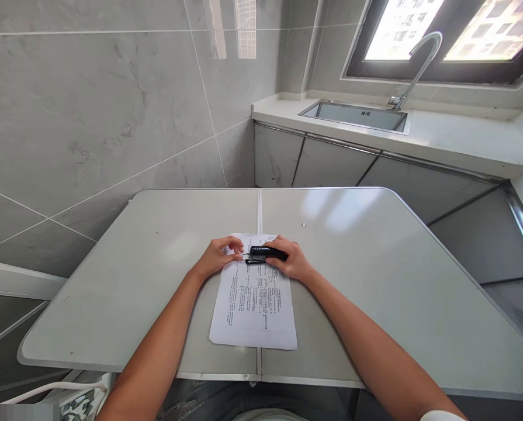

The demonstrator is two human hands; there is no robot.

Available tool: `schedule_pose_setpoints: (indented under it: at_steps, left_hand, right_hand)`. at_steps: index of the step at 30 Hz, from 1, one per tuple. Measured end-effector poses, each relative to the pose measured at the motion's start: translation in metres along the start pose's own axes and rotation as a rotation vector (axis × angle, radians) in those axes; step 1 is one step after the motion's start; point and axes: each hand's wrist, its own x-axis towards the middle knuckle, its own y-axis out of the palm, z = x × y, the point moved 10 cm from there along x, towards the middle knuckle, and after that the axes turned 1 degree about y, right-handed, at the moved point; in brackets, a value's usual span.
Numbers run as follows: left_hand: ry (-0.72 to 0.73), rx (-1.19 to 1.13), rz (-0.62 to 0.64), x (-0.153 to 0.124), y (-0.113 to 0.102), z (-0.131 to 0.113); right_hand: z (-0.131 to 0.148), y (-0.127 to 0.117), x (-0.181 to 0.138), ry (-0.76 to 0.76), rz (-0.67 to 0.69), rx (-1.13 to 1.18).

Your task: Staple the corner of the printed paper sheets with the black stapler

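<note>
A printed sheet of paper (255,304) lies in the middle of a grey folding table (375,280). Over its upper part a black stapler (265,255) is held lengthwise. My right hand (293,262) is wrapped round the stapler's right end. My left hand (217,257) is at the stapler's left tip, fingers curled and pinched at its metal front. Both hands rest over the top of the paper.
A small white speck (304,224) lies on the table beyond the paper. Behind stands a white counter (454,137) with a steel sink (357,115) and tap (416,67) under a window. A tiled wall (90,105) is on the left.
</note>
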Motion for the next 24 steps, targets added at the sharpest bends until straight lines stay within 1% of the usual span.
schedule_pose_setpoints:
  at_steps: [3,6,10,12,14,15,16,18,19,20,21,22,23,24]
  left_hand:
    - [0.036,0.037,0.064,0.002,0.018,-0.007]
    - [0.059,0.022,0.090,0.003,0.028,-0.008]
    - [0.113,0.005,0.115,0.002,0.032,-0.010]
    - [0.138,0.028,0.123,0.001,0.030,-0.011]
    - [0.160,0.060,0.111,0.002,0.026,-0.013]
    - [0.167,0.075,0.080,0.003,0.022,-0.014]
    - [0.167,0.089,0.024,0.004,0.015,-0.015]
    - [0.148,0.118,-0.107,0.005,0.001,-0.015]
    - [0.140,0.143,-0.140,0.005,-0.002,-0.016]
    - [0.140,0.182,-0.129,0.005,0.001,-0.016]
    - [0.148,0.237,-0.071,0.006,0.008,-0.016]
    - [0.161,0.303,0.018,0.006,0.020,-0.014]
    - [0.170,0.371,0.109,0.005,0.031,-0.011]
    - [0.169,0.433,0.178,0.004,0.040,-0.007]
  right_hand:
    - [0.007,0.006,-0.001,-0.033,0.052,0.016]
    - [0.012,0.009,-0.002,-0.051,0.069,0.025]
    - [0.019,0.016,-0.003,-0.069,0.103,0.008]
    - [0.021,0.021,-0.004,-0.081,0.123,0.008]
    - [0.020,0.023,-0.004,-0.071,0.115,0.013]
    - [0.018,0.021,-0.004,-0.051,0.092,0.015]
    - [0.014,0.015,-0.004,-0.018,0.049,0.018]
    - [-0.001,-0.004,-0.005,0.084,-0.098,0.003]
    - [-0.010,-0.019,-0.007,0.145,-0.194,-0.019]
    - [-0.020,-0.035,-0.011,0.204,-0.298,-0.052]
    - [-0.029,-0.051,-0.015,0.255,-0.393,-0.094]
    - [-0.038,-0.066,-0.019,0.296,-0.469,-0.140]
    - [-0.047,-0.079,-0.023,0.325,-0.520,-0.182]
    - [-0.056,-0.089,-0.024,0.347,-0.536,-0.219]
